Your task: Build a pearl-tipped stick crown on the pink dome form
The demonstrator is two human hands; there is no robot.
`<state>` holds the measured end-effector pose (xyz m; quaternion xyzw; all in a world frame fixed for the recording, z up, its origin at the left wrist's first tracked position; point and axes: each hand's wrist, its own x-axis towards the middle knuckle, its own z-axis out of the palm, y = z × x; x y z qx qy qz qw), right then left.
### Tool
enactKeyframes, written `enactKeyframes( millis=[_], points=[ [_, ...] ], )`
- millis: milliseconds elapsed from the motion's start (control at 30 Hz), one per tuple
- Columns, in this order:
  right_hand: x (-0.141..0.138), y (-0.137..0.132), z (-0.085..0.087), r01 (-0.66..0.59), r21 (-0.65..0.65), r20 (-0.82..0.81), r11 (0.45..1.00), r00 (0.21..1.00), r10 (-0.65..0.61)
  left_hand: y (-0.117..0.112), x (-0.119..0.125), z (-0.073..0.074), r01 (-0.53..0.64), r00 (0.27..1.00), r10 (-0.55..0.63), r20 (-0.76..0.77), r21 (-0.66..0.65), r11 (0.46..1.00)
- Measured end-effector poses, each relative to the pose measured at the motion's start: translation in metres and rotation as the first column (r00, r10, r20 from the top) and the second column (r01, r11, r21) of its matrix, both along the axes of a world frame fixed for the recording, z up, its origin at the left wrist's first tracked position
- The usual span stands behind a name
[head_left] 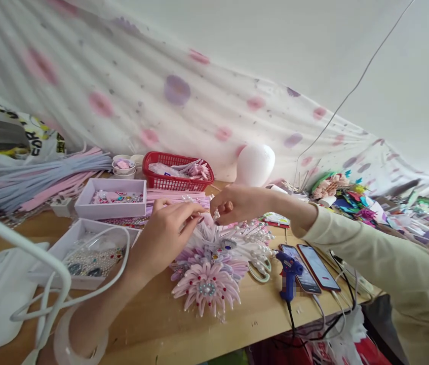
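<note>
Both hands come together above a pink, lilac and white flower headpiece point(210, 263) on the table, made of fuzzy petals, gems and pearl sprays. My left hand point(172, 230) is closed in a pinch just above its upper left side; what lies between those fingertips is too small to make out. My right hand point(235, 203) has curled fingers at the headpiece's top, closed on a white pearl spray point(216, 215). More pearl sprays stick out on the headpiece's right. Behind the right hand stands a white foam head point(256, 165).
Right of the headpiece are a blue glue gun point(289, 271), green-handled scissors point(262, 274) and two phones point(318, 266) with cables. Two white boxes point(111, 209) of gems and pearls, a red basket point(178, 180) and chenille stems point(39, 175) lie left and behind. A white lamp arm point(20, 238) crosses the left.
</note>
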<state>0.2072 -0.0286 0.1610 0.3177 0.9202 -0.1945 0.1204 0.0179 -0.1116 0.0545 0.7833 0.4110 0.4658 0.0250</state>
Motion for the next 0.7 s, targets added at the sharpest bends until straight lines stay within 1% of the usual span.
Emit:
enactKeyframes(
  millis=[67, 167, 267, 367, 500, 567, 700],
  points=[
    [0.001, -0.002, 0.003, -0.03, 0.002, 0.027, 1.0, 0.999, 0.03, -0.005, 0.0, -0.001, -0.071, 0.997, 0.071, 0.022, 0.008, 0.997],
    [-0.001, -0.005, 0.007, -0.032, 0.028, 0.061, 0.999, 0.998, 0.03, -0.009, 0.0, -0.002, -0.18, 0.984, 0.18, 0.002, 0.006, 0.984],
    [-0.009, -0.01, 0.01, -0.015, 0.07, 0.091, 0.997, 0.996, 0.008, -0.008, 0.001, -0.002, -0.235, 0.972, 0.235, -0.011, -0.047, 0.971],
    [-0.019, -0.013, 0.011, 0.027, 0.083, 0.104, 0.996, 0.994, -0.036, -0.004, 0.004, -0.002, -0.212, 0.975, 0.22, 0.032, -0.159, 0.964],
    [-0.029, -0.013, 0.006, 0.088, 0.131, 0.094, 0.988, 0.99, -0.101, -0.002, 0.008, -0.003, -0.196, 0.968, 0.233, 0.093, -0.303, 0.933],
    [-0.031, -0.01, 0.003, 0.087, 0.143, 0.075, 0.986, 0.992, -0.098, -0.004, 0.008, -0.006, -0.177, 0.959, 0.237, 0.154, -0.327, 0.928],
    [-0.035, -0.005, -0.002, 0.062, 0.118, 0.078, 0.991, 0.994, -0.071, -0.008, 0.005, -0.016, -0.14, 0.927, 0.235, 0.292, -0.312, 0.94]
  ],
)
